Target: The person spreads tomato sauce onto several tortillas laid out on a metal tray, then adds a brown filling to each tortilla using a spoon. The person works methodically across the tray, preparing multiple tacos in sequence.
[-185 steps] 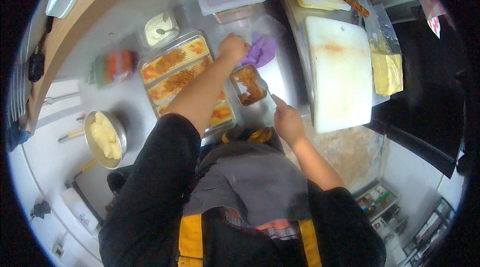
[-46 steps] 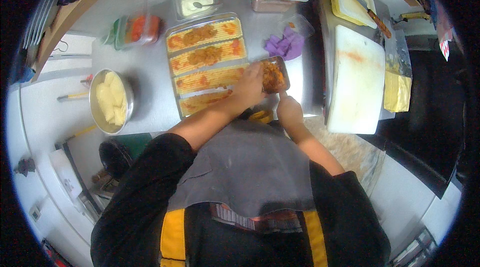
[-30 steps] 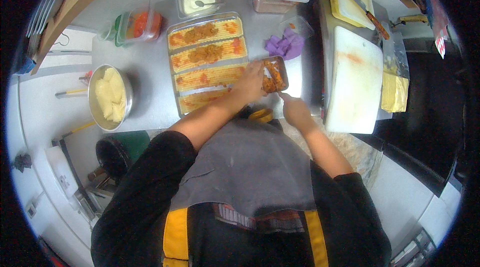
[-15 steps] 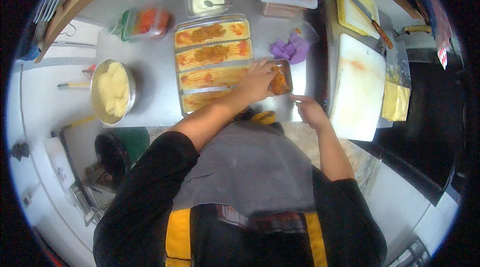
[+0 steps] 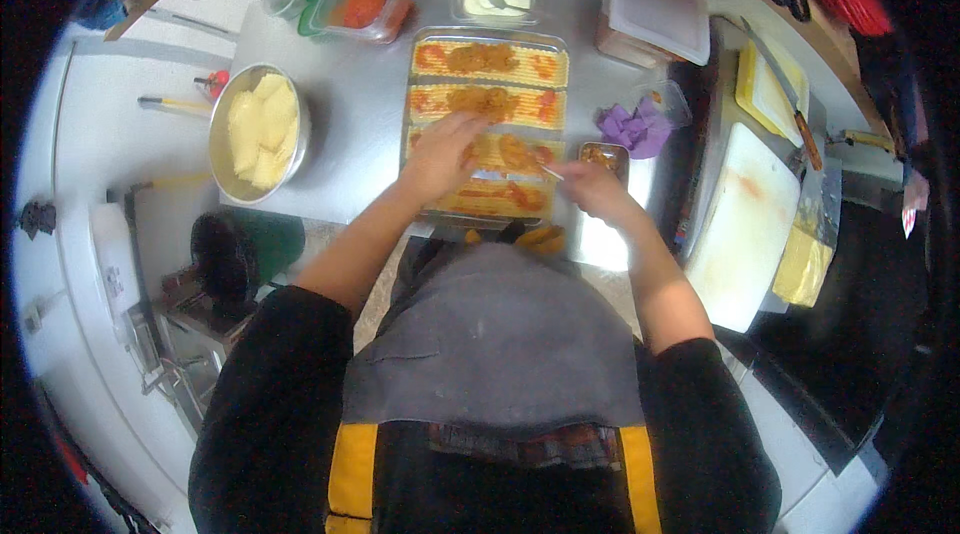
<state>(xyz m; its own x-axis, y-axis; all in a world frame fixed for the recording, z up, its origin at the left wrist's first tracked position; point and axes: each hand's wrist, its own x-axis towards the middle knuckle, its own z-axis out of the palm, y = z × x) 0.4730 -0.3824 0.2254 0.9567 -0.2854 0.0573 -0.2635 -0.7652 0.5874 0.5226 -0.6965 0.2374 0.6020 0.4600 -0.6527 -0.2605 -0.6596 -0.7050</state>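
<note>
Head camera view: a person in a grey apron (image 5: pixel 490 334) with yellow straps works over a rectangular metal tray (image 5: pixel 490 32) at the centre of the frame, where four ridged yellow pasta strips (image 5: pixel 520 114) lie crosswise on the worktop (image 5: pixel 360 104). The left hand (image 5: pixel 445 159) reaches over the tray's left half, its fingers extended and loosely open; whether they touch the third strip from the top cannot be told. The right hand (image 5: pixel 600 192), at the tray's right edge, has its fingers closed around a slim utensil (image 5: pixel 552 173), its tip blurred near brown filling (image 5: pixel 518 152) on that same strip. Darker brown mounds sit on the two upper strips. Just behind the right hand stands a small metal pan (image 5: pixel 627 166), partly hidden, with crumpled purple cloth (image 5: pixel 637 129) beyond it. A steel bowl (image 5: pixel 297 149) of yellow sheets (image 5: pixel 263 129) stands at left; a white cutting board (image 5: pixel 745 229) lies at right, and a wooden-handled knife (image 5: pixel 785 86) at upper right.
</note>
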